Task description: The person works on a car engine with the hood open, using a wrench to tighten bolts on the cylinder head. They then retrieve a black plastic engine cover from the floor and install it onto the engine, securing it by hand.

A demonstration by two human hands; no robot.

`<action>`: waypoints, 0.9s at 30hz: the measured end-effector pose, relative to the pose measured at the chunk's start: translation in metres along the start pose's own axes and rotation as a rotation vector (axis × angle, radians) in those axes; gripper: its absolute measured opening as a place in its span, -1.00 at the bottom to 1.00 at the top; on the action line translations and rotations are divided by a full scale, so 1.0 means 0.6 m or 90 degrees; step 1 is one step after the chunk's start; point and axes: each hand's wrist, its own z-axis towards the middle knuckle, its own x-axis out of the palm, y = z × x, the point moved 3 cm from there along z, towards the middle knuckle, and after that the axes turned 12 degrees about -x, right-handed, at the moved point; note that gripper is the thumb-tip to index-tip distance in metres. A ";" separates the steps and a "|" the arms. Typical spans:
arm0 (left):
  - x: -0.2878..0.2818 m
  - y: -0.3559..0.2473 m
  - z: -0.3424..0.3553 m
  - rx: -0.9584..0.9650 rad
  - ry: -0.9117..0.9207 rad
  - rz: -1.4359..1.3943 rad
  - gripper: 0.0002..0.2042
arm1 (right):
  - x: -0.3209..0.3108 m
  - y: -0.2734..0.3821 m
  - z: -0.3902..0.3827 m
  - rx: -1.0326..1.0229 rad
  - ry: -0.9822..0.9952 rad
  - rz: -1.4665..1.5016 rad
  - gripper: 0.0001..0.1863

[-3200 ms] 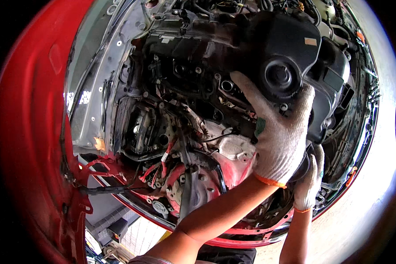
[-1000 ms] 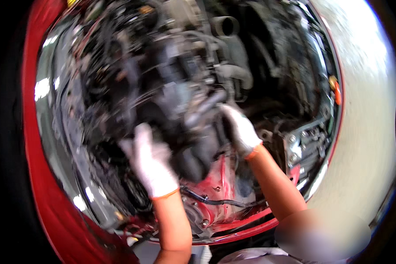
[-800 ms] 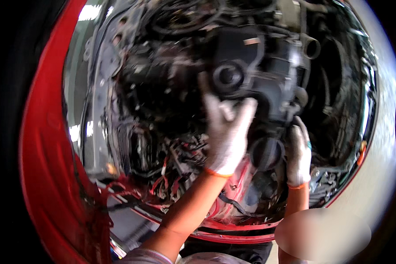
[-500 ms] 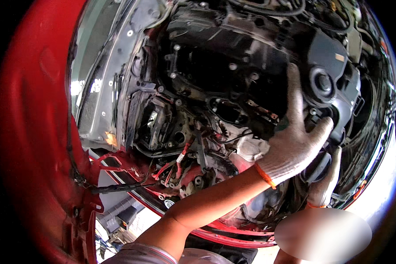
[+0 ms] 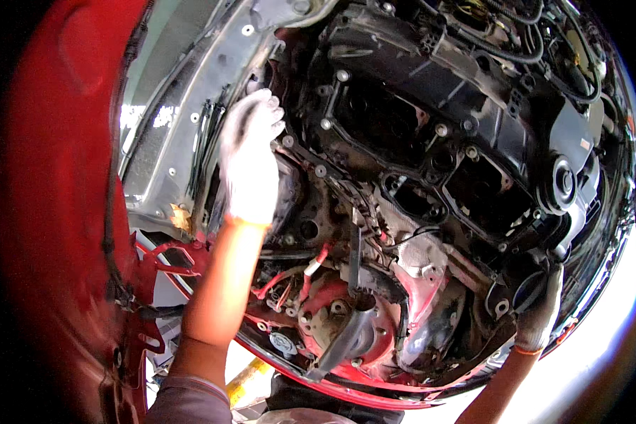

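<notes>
My left hand [image 5: 251, 159], in a white knit glove, is beside the dark metal panel below the windshield, at the far edge of the engine bay. Its fingers are curled together; whatever they may hold is hidden, and the glove is overexposed. My right hand [image 5: 540, 316], gloved as well, rests at the near right of the bay against a dark rounded part [image 5: 530, 288]. One finger lies stretched along it, and the other fingers are mostly out of sight. Between the hands sits the black engine cover [image 5: 431, 85], with open cavities along its side.
A raised red hood [image 5: 56, 212] fills the left side. A black strut-like bar [image 5: 343, 343] slants over the red strut tower. Red cables [image 5: 307, 275], a ribbed silver shield [image 5: 420, 256] and a round pulley-like part [image 5: 562, 182] lie around. A dry leaf [image 5: 181, 216] rests near the windshield.
My left hand has swung from over the engine to the panel on the left, and its spread fingers have curled. My right hand stays by the dark rounded part. The view has shifted.
</notes>
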 end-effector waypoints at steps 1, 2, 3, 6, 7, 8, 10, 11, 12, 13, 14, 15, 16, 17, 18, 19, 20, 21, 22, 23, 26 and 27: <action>-0.005 0.006 0.028 -0.056 0.015 0.015 -0.69 | -0.004 0.000 -0.002 -0.032 0.033 -0.056 -0.22; -0.008 0.011 0.049 -0.112 0.032 0.031 -0.67 | -0.006 -0.003 -0.006 -0.010 0.052 0.009 -0.14; 0.004 0.002 0.049 -0.143 0.065 0.021 -0.64 | 0.003 0.005 -0.013 0.021 0.068 0.071 -0.06; 0.029 0.033 0.094 -0.276 0.247 -0.126 -0.58 | -0.002 -0.009 -0.029 -0.017 0.031 0.015 0.03; 0.045 0.044 0.105 -0.273 0.218 -0.093 -0.59 | -0.007 -0.020 -0.029 -0.026 0.029 0.026 0.00; 0.049 0.060 0.121 -0.185 0.177 0.035 -0.62 | -0.013 -0.033 -0.028 -0.035 0.026 0.037 -0.03; 0.076 0.064 0.128 -0.165 0.167 0.103 -0.66 | -0.013 -0.042 -0.019 0.036 -0.025 0.243 -0.26; 0.071 0.103 0.157 -0.273 0.165 -0.003 -0.69 | -0.013 -0.045 -0.005 0.028 -0.003 0.227 -0.36; 0.076 0.112 0.172 -0.302 0.162 -0.001 -0.71 | -0.023 -0.055 0.009 0.018 0.016 0.207 -0.44; 0.079 0.120 0.176 -0.337 0.159 0.000 -0.72 | -0.032 -0.068 0.014 0.029 0.061 0.127 -0.50; 0.082 0.130 0.175 -0.373 0.155 0.001 -0.72 | -0.040 -0.078 0.017 0.010 0.095 0.040 -0.53; 0.104 0.108 0.153 -0.365 0.163 -0.009 -0.73 | -0.042 -0.082 0.022 -0.030 0.129 -0.064 -0.56; 0.123 0.104 0.151 -0.438 0.170 -0.037 -0.74 | -0.044 -0.086 0.023 -0.067 0.149 -0.141 -0.58; 0.119 0.108 0.157 -0.440 0.180 -0.002 -0.74 | -0.039 -0.088 0.021 -0.096 0.165 -0.183 -0.60; 0.116 0.112 0.165 -0.442 0.191 0.033 -0.73 | -0.044 -0.099 0.027 -0.102 0.154 -0.189 -0.60; 0.111 0.128 0.180 -0.465 0.181 0.042 -0.73 | -0.044 -0.112 0.034 -0.103 0.130 -0.159 -0.59; 0.102 0.144 0.195 -0.490 0.168 0.052 -0.72 | -0.043 -0.123 0.037 -0.115 0.114 -0.150 -0.58; 0.094 0.163 0.217 -0.520 0.170 0.042 -0.72 | -0.036 -0.129 0.040 -0.141 0.106 -0.176 -0.57; 0.083 0.180 0.239 -0.547 0.165 0.038 -0.72 | 0.001 -0.105 0.031 -0.247 0.125 -0.372 -0.58; 0.074 0.197 0.252 -0.528 0.183 0.016 -0.71 | 0.038 -0.076 0.020 -0.353 0.109 -0.577 -0.60; 0.091 0.187 0.244 -0.545 0.146 0.104 -0.72 | 0.036 -0.057 -0.003 -0.291 0.106 -0.547 -0.57; 0.101 0.174 0.233 -0.552 0.136 0.107 -0.73 | 0.032 -0.050 -0.008 -0.253 0.112 -0.547 -0.55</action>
